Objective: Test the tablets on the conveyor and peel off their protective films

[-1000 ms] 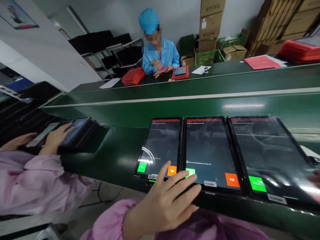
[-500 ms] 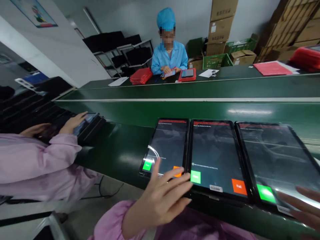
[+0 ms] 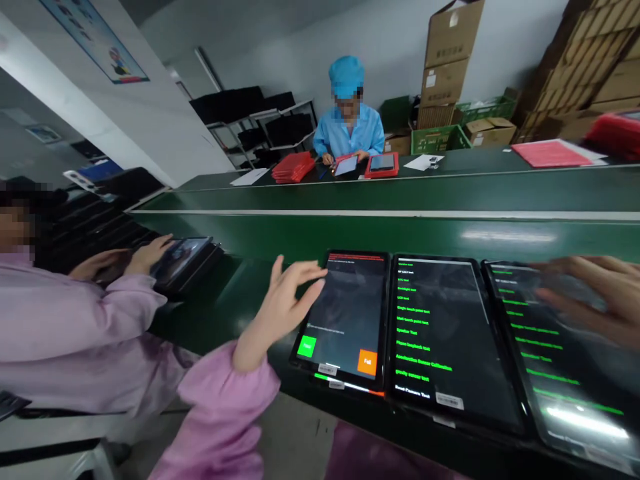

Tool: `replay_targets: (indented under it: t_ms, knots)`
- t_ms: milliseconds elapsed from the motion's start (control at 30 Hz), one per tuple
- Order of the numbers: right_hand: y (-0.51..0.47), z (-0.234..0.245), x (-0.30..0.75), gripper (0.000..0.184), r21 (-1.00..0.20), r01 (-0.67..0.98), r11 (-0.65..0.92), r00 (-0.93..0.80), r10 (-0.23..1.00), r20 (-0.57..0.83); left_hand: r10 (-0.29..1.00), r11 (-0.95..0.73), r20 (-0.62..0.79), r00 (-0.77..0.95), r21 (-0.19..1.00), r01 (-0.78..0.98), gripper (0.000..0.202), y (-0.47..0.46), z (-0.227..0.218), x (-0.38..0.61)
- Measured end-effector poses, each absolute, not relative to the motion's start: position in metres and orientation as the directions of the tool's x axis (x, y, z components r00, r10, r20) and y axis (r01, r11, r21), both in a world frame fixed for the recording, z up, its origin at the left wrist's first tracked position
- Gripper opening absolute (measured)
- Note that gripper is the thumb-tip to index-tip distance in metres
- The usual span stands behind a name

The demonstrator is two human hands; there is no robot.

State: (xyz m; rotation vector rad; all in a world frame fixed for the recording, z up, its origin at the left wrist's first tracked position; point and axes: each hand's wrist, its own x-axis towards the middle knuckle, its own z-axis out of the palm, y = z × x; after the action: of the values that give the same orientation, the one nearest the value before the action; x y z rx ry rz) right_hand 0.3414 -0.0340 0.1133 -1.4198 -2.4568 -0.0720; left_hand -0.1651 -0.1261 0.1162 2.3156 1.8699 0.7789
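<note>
Three black tablets lie in a row on the green bench. The left tablet (image 3: 350, 307) shows a green button and an orange "Fail" button. Green test names in a list fill the middle tablet (image 3: 455, 333), and a similar list is on the right tablet (image 3: 555, 373). Beside the left tablet's upper left edge is my left hand (image 3: 287, 297), open and holding nothing, fingertips over the edge; contact is unclear. My right hand (image 3: 595, 290) hovers over the upper part of the right tablet, fingers stretched out, slightly blurred.
On the left, a co-worker in a pink sleeve (image 3: 100, 300) handles a tablet (image 3: 180, 260) on a stack. Across the bench, a person in blue (image 3: 350, 130) holds a device. Red cases (image 3: 294, 167), cartons (image 3: 447, 60) and a green crate (image 3: 437, 139) are behind.
My left hand has moved up and left from the lower tablet edges. My right hand has risen up the right tablet. The middle and right screens have switched to test lists.
</note>
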Motion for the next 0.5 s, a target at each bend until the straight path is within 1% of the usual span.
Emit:
replay_targets:
  t_ms: [33, 67, 133, 233, 333, 400, 500]
  knots:
    - [-0.022, 0.118, 0.331, 0.084, -0.104, 0.841, 0.531, -0.489, 0.827, 0.277, 0.963, -0.216, 0.232, 0.135, 0.372, 0.903, 0.02, -0.104, 0.122, -0.16]
    - [-0.014, 0.121, 0.323, 0.086, -0.101, 0.83, 0.549, -0.508, 0.818, 0.269, 0.977, -0.191, 0.161, 0.139, 0.373, 0.908, 0.018, -0.086, 0.127, -0.156]
    - [-0.011, 0.124, 0.314, 0.083, -0.081, 0.81, 0.581, -0.545, 0.797, 0.261, 0.984, -0.18, 0.081, 0.162, 0.356, 0.917, 0.016, -0.061, 0.136, -0.148]
    - [-0.03, 0.126, 0.313, 0.067, -0.058, 0.75, 0.659, -0.613, 0.725, 0.314, 0.959, -0.27, 0.017, 0.283, 0.357, 0.894, 0.022, -0.051, 0.149, -0.135]
    - [-0.042, 0.129, 0.315, 0.05, -0.091, 0.679, 0.728, -0.65, 0.655, 0.386, 0.893, -0.398, -0.024, 0.449, 0.42, 0.816, 0.021, -0.043, 0.154, -0.108]
    - [-0.037, 0.13, 0.315, 0.051, -0.116, 0.691, 0.714, -0.633, 0.674, 0.38, 0.86, -0.46, -0.001, 0.51, 0.432, 0.776, 0.016, -0.032, 0.152, -0.082]
    - [-0.024, 0.127, 0.312, 0.059, -0.104, 0.737, 0.667, -0.597, 0.716, 0.363, 0.829, -0.509, 0.001, 0.559, 0.412, 0.755, 0.012, -0.021, 0.144, -0.053]
